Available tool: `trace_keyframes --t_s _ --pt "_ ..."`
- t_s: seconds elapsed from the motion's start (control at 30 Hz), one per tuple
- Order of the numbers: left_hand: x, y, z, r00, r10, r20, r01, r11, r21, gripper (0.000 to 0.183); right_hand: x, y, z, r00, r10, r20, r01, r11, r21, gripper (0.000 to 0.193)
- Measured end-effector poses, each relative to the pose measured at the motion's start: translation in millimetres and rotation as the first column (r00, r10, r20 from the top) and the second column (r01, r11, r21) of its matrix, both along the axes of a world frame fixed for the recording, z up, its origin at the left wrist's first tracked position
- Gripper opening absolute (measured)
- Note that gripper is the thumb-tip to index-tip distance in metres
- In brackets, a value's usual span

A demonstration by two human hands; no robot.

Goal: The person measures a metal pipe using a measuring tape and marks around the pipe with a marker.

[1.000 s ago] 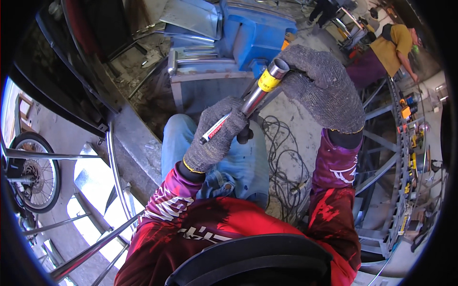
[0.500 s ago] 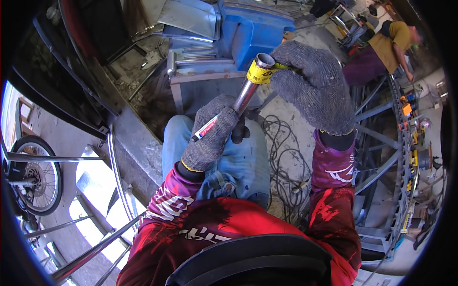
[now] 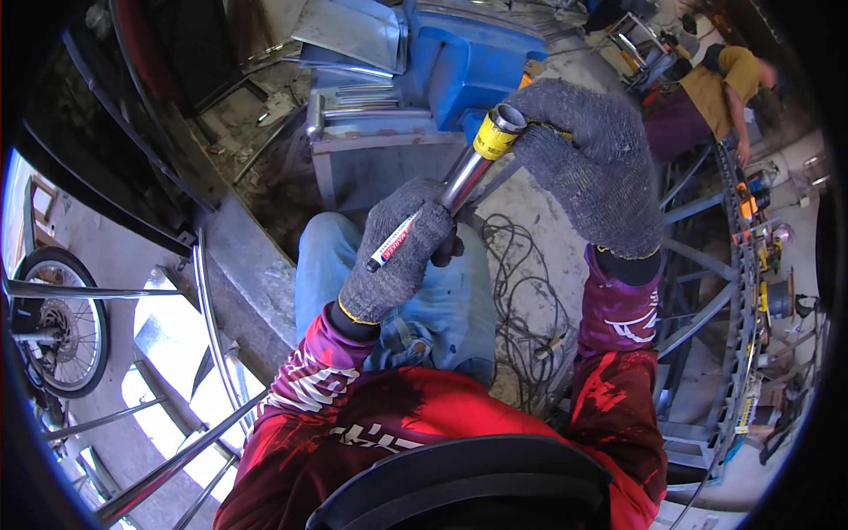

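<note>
My left hand [image 3: 402,243], in a grey knit glove, is wrapped round a shiny metal tube [image 3: 464,181] that slants up and to the right. A marker pen [image 3: 391,240] with a white and red barrel and dark cap is tucked against the same hand. Round the tube's open upper end runs a band of yellow measuring tape [image 3: 495,137]. My gloved right hand [image 3: 587,163] pinches the tape at the right of that end. Its fingertips are partly hidden behind the tube.
Ahead stands a metal cabinet [image 3: 389,172] bearing a blue plastic container [image 3: 464,66] and metal pieces. Cables [image 3: 526,309] lie on the floor at my right. A steel truss frame [image 3: 698,283] runs along the right; a person [image 3: 720,93] is beyond it. A motorcycle wheel [image 3: 66,322] and metal tubes are at left.
The tube's upper end and my right hand have shifted slightly right. The tape now sits closer round the tube, with less of it showing between tube and fingers. The other person's arm has moved.
</note>
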State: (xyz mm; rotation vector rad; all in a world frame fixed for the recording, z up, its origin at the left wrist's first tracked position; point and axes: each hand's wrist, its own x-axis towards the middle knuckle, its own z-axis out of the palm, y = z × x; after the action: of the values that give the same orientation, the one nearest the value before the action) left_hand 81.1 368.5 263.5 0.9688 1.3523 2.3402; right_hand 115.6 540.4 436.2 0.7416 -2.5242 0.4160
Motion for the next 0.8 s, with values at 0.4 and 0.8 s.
trace_keyframes --t_s 0.4,0.8 --pt "7.5 -0.7 3.5 0.991 0.082 -0.109 -0.089 0.994 -0.062 0.027 0.1 2.5 -22.1 1.000 -0.003 0.015 0.008 0.933 -0.361 0.018" --pt "11.6 3.5 5.9 0.965 0.211 -0.155 -0.225 0.971 -0.077 0.030 -3.6 2.9 -25.6 0.994 0.054 0.096 -0.005 0.896 -0.444 0.018"
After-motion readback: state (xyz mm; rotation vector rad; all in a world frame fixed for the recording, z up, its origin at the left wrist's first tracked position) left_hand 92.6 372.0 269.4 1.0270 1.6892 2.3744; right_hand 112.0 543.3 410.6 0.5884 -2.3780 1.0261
